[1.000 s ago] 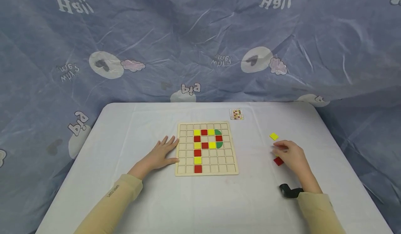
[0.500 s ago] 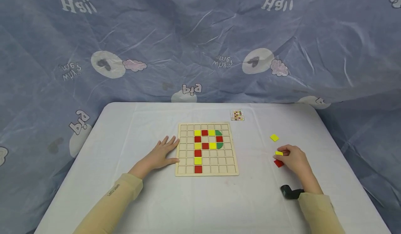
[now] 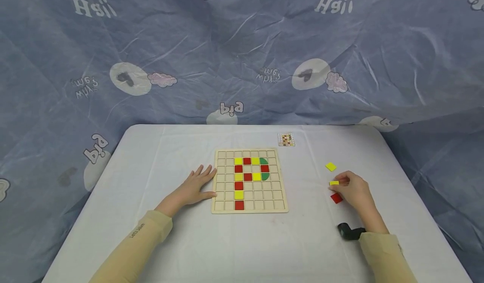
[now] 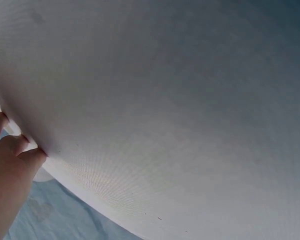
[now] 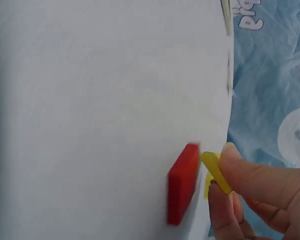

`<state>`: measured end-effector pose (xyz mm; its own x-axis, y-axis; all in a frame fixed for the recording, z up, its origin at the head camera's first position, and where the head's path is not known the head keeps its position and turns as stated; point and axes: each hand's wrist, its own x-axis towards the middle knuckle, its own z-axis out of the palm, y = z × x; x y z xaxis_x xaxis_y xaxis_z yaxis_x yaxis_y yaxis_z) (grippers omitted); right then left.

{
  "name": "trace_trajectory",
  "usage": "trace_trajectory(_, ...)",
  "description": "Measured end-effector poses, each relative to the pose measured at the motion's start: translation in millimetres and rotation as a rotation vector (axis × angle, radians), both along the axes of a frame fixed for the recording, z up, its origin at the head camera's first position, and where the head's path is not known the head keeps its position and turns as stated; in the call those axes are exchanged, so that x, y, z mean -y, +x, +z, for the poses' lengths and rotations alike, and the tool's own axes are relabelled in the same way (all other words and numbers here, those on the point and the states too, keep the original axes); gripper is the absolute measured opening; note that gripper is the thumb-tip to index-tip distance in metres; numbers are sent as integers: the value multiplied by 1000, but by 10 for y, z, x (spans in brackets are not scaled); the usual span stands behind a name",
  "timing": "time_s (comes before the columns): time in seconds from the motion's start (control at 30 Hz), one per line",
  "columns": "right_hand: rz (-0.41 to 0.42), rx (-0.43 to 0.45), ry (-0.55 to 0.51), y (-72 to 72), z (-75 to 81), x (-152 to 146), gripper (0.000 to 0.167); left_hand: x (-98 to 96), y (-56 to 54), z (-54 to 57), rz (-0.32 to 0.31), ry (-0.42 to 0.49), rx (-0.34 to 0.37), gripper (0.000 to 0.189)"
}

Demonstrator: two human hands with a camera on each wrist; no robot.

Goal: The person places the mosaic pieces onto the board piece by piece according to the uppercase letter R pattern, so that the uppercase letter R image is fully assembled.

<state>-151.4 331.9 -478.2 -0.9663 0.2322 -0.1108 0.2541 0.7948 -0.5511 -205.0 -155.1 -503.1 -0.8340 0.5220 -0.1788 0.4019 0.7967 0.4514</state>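
Between thumb and fingers, my right hand [image 3: 353, 188] pinches a square yellow tile [image 3: 334, 183]; the right wrist view shows this yellow tile [image 5: 217, 172] held tilted. Just below it on the white table lies a red tile [image 3: 336, 198], and another yellow tile [image 3: 330, 166] lies a little farther back. My left hand [image 3: 193, 187] rests flat with spread fingers, thumb and fingertips at the left edge of a wooden grid board [image 3: 264, 199]. Red, yellow and green pieces [image 3: 247, 176] sit in the board's cells, forming a P shape.
Behind the board lies a small pattern card [image 3: 286, 139] printed with a coloured grid. A black object [image 3: 349, 232] shows beside the right wrist. Blue patterned cloth [image 3: 242, 64] hangs behind the table's back edge.
The right hand has picked up the yellow tile near the red one, turned it between its fingers and shifted slightly. More of the red tile shows. The left hand stays at the board.
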Motion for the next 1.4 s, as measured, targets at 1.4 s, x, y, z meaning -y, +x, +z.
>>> trace_trajectory(1.4,361,-90,-166,-322,-93,2154,5,-24,-3,-37,23,-17,22,86)
